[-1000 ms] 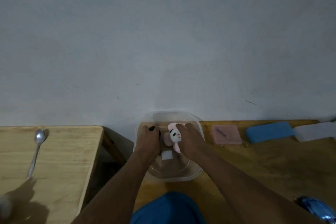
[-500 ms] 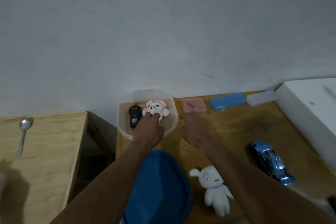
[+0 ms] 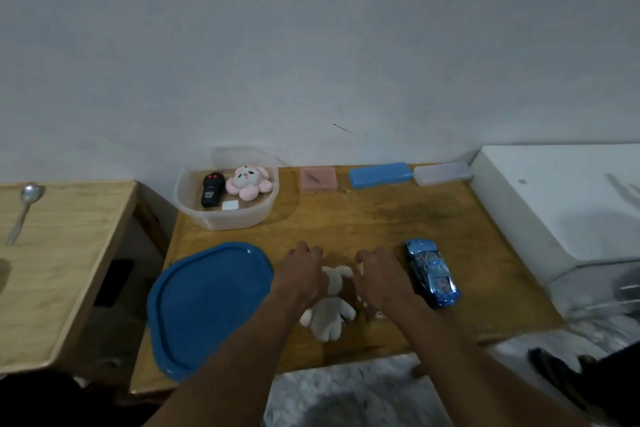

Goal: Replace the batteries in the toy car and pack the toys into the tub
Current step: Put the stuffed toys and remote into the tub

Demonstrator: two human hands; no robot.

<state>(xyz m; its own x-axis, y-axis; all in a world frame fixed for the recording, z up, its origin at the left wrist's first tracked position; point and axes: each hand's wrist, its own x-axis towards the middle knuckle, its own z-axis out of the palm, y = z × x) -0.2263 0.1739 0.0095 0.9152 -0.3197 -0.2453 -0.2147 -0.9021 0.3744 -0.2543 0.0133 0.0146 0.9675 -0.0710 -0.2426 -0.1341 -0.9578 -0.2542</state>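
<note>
A clear plastic tub (image 3: 194,208) stands at the back left of the wooden table. Inside it lie a black remote control (image 3: 212,189) and a pink and white plush (image 3: 247,181). A white plush bunny (image 3: 330,310) lies near the table's front edge. My left hand (image 3: 302,272) hovers over its left side and my right hand (image 3: 381,279) over its right side, fingers spread, neither clearly gripping it. A small brown toy (image 3: 375,315) peeks out under my right wrist. The shiny blue toy car (image 3: 432,271) sits just right of my right hand.
The tub's blue lid (image 3: 204,305) lies at the front left. Along the wall sit a pink pad (image 3: 318,178), a blue case (image 3: 380,174) and a clear case (image 3: 442,173). A white appliance (image 3: 561,198) stands right. A spoon (image 3: 24,208) rests on the left table.
Both hands left the tub, where the pink plush now lies, and came back to the white bunny near the front edge. The view tilted down and right.
</note>
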